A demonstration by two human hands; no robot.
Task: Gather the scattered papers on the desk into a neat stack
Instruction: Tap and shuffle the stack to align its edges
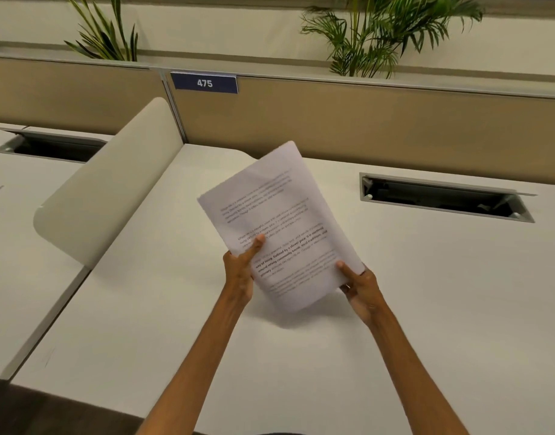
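A stack of printed white papers (282, 221) is held up above the white desk (163, 324), tilted so its top leans to the right and away. My left hand (240, 271) grips its lower left edge, thumb on the printed face. My right hand (361, 290) holds the lower right corner, thumb on top. The sheets' edges look roughly aligned, with a slight fan at the top. No loose sheet lies on this desk in view.
A curved beige divider (109, 189) stands at the desk's left side. An open cable tray slot (442, 199) is at the back right, another (50, 149) on the neighbouring desk. A tan partition with a "475" label (204, 83) and plants (380, 36) lie behind.
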